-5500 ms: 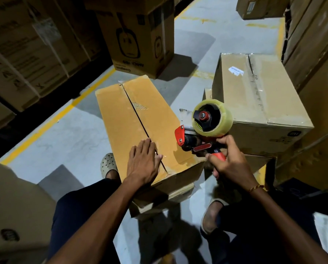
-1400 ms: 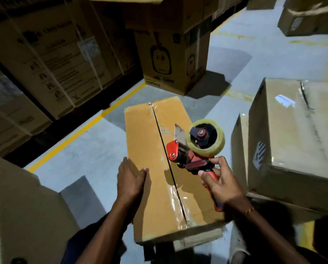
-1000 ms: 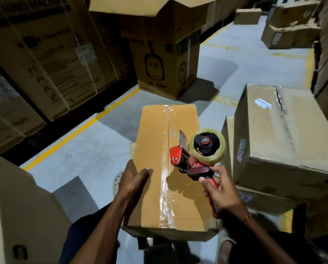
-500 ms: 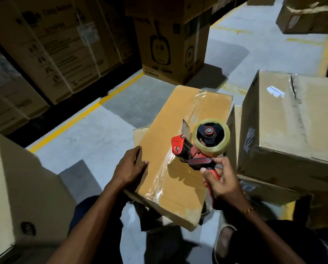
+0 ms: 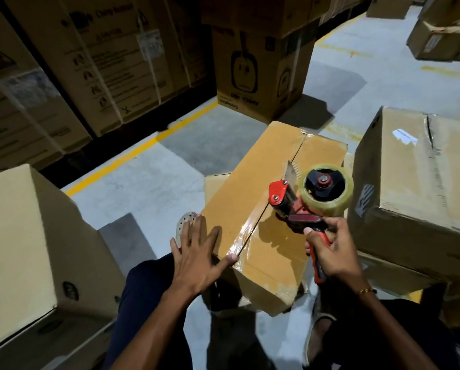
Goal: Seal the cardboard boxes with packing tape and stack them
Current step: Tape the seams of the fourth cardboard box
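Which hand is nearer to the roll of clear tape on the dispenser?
Right. The right hand grips the tape dispenser's red handle just below the tape roll. The left hand lies flat at the box's near left edge, farther away.

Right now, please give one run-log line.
left hand: open, on brown cardboard box | right hand: holds red tape dispenser | seam taped

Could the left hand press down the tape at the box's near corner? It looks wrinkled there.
Probably yes. The left hand lies open beside the taped box, thumb already touching the near top edge by the crinkled tape, and nothing sits between them.
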A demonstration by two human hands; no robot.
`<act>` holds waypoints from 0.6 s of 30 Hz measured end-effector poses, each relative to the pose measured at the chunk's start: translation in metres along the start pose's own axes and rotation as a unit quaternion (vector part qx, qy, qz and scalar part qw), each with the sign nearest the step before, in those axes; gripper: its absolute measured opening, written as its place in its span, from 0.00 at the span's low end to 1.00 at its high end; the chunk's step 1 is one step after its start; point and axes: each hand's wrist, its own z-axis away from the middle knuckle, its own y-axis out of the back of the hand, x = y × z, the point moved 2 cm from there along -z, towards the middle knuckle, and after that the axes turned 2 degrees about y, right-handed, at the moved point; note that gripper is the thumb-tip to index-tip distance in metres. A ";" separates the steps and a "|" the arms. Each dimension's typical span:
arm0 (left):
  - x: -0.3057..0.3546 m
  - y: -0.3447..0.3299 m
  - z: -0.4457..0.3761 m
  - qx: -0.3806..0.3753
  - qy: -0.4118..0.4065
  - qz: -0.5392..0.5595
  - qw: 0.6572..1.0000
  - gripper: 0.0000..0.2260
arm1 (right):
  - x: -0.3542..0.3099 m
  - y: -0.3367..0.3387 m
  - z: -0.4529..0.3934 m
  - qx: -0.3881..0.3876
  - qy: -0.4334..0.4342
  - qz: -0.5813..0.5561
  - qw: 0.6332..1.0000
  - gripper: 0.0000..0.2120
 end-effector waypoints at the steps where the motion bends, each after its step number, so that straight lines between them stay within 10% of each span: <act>1: 0.000 -0.001 0.001 -0.013 -0.004 -0.004 1.000 0.40 | -0.001 0.002 0.000 0.003 0.000 0.002 1.000 0.14; 18: -0.015 -0.001 -0.002 -0.012 -0.053 -0.077 0.996 0.52 | -0.017 -0.021 0.015 -0.068 -0.019 0.023 0.997 0.15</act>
